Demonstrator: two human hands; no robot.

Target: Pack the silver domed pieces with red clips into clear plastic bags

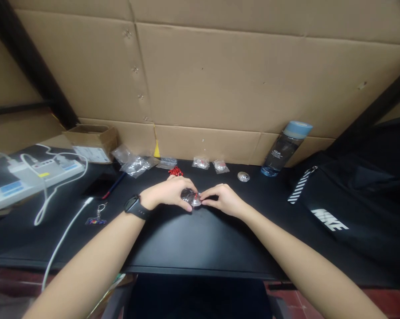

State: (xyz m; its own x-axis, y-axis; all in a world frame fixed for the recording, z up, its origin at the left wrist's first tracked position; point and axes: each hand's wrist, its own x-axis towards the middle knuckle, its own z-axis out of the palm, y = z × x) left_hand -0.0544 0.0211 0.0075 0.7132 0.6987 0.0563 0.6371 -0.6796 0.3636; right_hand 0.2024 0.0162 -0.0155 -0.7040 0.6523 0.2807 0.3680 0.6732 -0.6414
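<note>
Over the middle of the black table, my left hand (173, 191) curls its thumb and fingers around a clear round plastic piece (188, 195) with a bit of red on it. A dark watch sits on that wrist. From the right, my right hand (224, 199) pinches the piece's right edge, close to the red bit. Whether its fingertips hold a cord or the plastic itself is too small to tell. Just behind my left hand lies a bunch of red cords (175, 171). Small clear packets (201, 163) and a shiny round disc (243, 177) rest farther back.
A blue-capped bottle (284, 150) leans against the cardboard wall (220, 79). To the right is a black bag (349, 212). On the left are a power strip (33, 177) with white cables, a small cardboard box (92, 142), plastic bags (136, 165) and a keychain (96, 219).
</note>
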